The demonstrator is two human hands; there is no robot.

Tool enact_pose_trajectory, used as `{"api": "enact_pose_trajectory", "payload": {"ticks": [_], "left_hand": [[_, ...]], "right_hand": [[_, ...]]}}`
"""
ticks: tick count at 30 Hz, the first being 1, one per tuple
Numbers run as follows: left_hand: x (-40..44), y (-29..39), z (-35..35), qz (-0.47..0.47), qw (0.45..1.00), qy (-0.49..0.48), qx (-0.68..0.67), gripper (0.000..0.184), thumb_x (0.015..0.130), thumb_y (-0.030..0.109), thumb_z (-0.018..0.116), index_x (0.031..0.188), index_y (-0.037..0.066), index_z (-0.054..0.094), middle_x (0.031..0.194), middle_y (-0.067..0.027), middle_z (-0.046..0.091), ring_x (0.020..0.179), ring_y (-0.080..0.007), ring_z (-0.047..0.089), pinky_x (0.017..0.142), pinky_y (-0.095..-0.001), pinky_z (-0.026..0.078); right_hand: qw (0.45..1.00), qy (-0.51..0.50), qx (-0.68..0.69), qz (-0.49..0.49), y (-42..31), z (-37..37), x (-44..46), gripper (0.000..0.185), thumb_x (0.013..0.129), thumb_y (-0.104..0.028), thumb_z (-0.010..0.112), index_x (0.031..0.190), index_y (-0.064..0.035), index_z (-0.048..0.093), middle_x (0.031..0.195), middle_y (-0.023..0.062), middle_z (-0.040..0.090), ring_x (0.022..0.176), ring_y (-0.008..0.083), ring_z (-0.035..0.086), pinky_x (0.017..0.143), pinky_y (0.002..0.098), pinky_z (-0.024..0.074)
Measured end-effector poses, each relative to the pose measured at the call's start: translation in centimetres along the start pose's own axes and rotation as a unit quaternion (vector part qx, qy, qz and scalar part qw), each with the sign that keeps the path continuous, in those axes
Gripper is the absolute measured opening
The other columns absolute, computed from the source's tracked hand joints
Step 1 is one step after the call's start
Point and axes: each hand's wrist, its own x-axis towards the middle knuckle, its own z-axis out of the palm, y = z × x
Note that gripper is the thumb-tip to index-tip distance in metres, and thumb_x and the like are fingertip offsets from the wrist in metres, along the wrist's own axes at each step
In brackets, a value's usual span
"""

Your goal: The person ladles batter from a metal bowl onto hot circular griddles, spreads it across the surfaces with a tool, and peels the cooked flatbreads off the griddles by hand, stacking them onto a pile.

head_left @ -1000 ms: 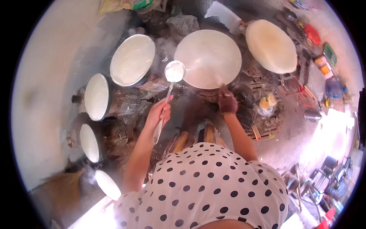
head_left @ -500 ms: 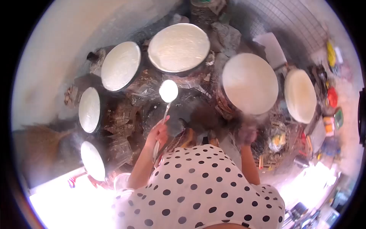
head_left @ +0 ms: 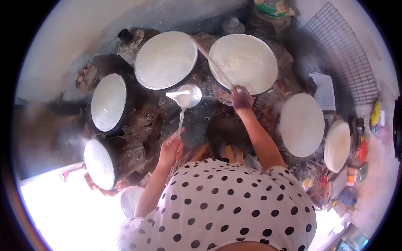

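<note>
My left hand (head_left: 171, 148) is closed around the handle of a metal ladle (head_left: 195, 96). White batter (head_left: 178, 97) lies in its bowl and at the left lip, above the dark floor between me and the griddles. My right hand (head_left: 243, 99), in a dark purple covering, grips a long, thin, pale stick (head_left: 220, 72). The stick slants up and left across the near-left edge of a round griddle (head_left: 247, 60) coated with a pale layer. Its far end reaches the right edge of another coated griddle (head_left: 166, 60). Whether it touches either surface I cannot tell.
More pale-topped griddles curve around me: two at left (head_left: 109, 102), (head_left: 99, 164) and one at right (head_left: 302, 124). Beside that stands a thick round pale stack (head_left: 337, 147). A white container (head_left: 323, 92) and wire grid (head_left: 341, 50) are at the right wall. Steam drifts at left.
My right hand has come up from low at my right side to the far griddles. The ladle has tipped, with batter now at its left lip. My view has turned left.
</note>
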Motion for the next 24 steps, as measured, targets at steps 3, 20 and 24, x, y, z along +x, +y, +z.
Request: {"api": "enact_pose_trajectory", "payload": {"ticks": [3,20,24], "left_hand": [[2.0,-0.9,-2.4,-0.034,0.993,0.001,-0.113,0.039,0.098,0.017,0.04,0.133,0.003,0.044,0.061,0.0033,0.04,0.044,-0.006,0.036,0.04,-0.0216,0.031],[2.0,-2.6,-6.1,-0.1,0.969,0.024,-0.224,0.035,0.1,0.026,0.043,0.13,0.009,0.047,0.063,0.0057,0.038,0.045,-0.0045,0.036,0.041,-0.0205,0.032],[2.7,-2.1,-4.6,-0.103,0.967,-0.016,-0.232,0.035,0.099,0.026,0.045,0.128,0.007,0.049,0.063,0.0046,0.04,0.047,-0.0052,0.037,0.041,-0.0207,0.032]], "right_hand": [[0.997,-0.041,-0.067,0.022,-8.0,1.0,5.5,0.042,0.085,-0.042,0.061,0.116,-0.0151,0.055,0.118,0.013,0.055,0.109,0.0302,0.058,0.086,0.0441,0.0502],[0.99,0.121,0.056,0.041,-4.7,-7.9,16.7,0.041,0.082,-0.045,0.056,0.09,-0.007,0.069,0.088,0.019,0.067,0.084,0.0381,0.065,0.075,0.0455,0.0503],[0.969,0.107,0.204,0.095,-0.2,-11.2,18.8,0.04,0.072,-0.038,0.065,0.094,-0.0048,0.07,0.09,0.0175,0.069,0.084,0.0339,0.067,0.077,0.0404,0.0498]]}}
